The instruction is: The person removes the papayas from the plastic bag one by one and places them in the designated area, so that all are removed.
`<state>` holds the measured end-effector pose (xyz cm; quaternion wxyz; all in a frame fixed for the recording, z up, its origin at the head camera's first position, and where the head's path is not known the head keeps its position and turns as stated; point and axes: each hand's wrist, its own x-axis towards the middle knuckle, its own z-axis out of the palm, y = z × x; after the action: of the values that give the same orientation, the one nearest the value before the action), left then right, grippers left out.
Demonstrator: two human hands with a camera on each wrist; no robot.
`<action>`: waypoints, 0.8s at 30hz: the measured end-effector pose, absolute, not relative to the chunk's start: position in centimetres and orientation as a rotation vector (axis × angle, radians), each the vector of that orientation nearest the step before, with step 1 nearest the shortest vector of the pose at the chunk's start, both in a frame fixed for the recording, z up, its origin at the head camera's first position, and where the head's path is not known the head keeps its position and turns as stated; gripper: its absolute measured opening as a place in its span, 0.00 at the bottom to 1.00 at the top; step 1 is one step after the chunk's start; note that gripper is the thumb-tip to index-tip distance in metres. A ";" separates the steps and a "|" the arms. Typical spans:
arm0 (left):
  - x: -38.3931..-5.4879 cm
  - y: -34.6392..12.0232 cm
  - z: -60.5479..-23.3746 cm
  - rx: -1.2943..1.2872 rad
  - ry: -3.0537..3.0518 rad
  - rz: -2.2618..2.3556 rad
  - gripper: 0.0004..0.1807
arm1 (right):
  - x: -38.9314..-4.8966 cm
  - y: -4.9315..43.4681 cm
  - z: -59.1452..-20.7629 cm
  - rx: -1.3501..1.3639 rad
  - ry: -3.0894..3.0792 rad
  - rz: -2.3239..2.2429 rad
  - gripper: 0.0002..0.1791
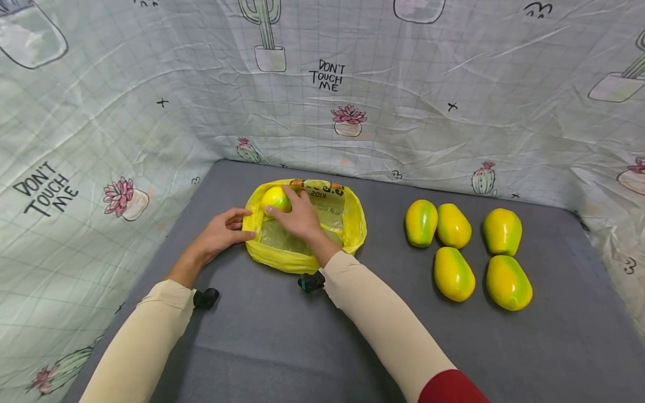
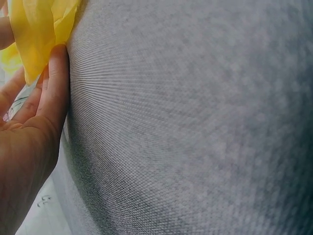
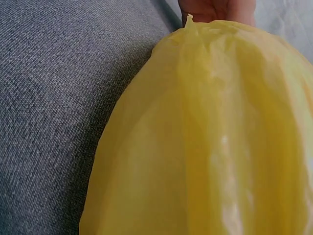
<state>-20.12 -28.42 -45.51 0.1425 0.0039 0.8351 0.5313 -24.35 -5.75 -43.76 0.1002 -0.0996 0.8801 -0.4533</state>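
Note:
A yellow plastic bag point(image 1: 289, 264) stands with its mouth spread wide and its rim folded outward. My right hand point(image 1: 300, 218) reaches down into it, fingers and thumb around a yellow-green papaya point(image 1: 274, 197) at the bag's left inner side. At the left rim, my left hand point(image 1: 220, 230) holds the plastic between thumb and fingers. Up close in the left wrist view, a fold of the bag point(image 2: 41, 29) hangs among those fingers. The right wrist view is mostly the bag's outer wall point(image 3: 195, 127), which hides the right hand there.
Several more papayas point(image 1: 454, 274) lie in a loose group on the right of the grey cloth-covered table point(image 1: 282, 347). A printed plastic sheet point(image 1: 403, 73) hangs as a wall behind and at the left. Small black wrist cameras point(image 1: 311, 281) sit under the sleeves.

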 end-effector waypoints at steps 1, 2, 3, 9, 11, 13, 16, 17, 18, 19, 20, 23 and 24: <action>-20.2 -28.4 -45.6 0.013 2.413 1.530 0.39 | -24.4 -5.8 -43.8 -0.305 2.625 -1.309 0.41; -20.2 -28.4 -45.6 0.015 2.415 1.528 0.39 | -24.4 -5.9 -43.8 -0.313 2.647 -1.282 0.41; -20.2 -28.4 -45.7 0.018 2.418 1.521 0.39 | -24.4 -6.0 -43.8 -0.321 2.670 -1.256 0.40; -20.3 -28.2 -45.7 -0.002 2.441 1.496 0.39 | -24.6 -6.3 -43.6 -0.375 2.812 -1.108 0.39; -20.3 -28.2 -45.7 0.002 2.440 1.495 0.39 | -24.6 -6.3 -43.6 -0.389 2.844 -1.055 0.38; -20.3 -28.2 -45.8 0.007 2.434 1.492 0.40 | -24.6 -6.3 -43.7 -0.411 2.859 -0.994 0.37; -20.3 -28.2 -45.7 0.006 2.424 1.502 0.40 | -24.6 -6.3 -43.7 -0.450 2.858 -0.932 0.34; -20.3 -28.2 -45.7 0.006 2.420 1.507 0.40 | -24.6 -6.3 -43.7 -0.456 2.854 -0.929 0.33; -20.3 -28.3 -45.7 0.003 2.417 1.512 0.40 | -24.7 -6.3 -43.7 -0.458 2.847 -0.938 0.33; -20.3 -28.3 -45.7 0.001 2.414 1.518 0.40 | -24.7 -6.3 -43.7 -0.455 2.840 -0.956 0.32; -20.3 -28.3 -45.7 0.001 2.410 1.526 0.40 | -24.7 -6.4 -43.7 -0.449 2.831 -0.982 0.32; -20.3 -28.3 -45.7 0.002 2.402 1.540 0.40 | -24.7 -6.6 -43.7 -0.419 2.805 -1.066 0.34; -20.3 -28.3 -45.7 0.004 2.404 1.539 0.40 | -24.8 -6.7 -43.8 -0.412 2.800 -1.089 0.35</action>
<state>-20.27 -28.33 -45.73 0.1430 0.0015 0.8335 0.5336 -24.76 -6.70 -43.76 0.0546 -0.1358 0.9219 -0.3587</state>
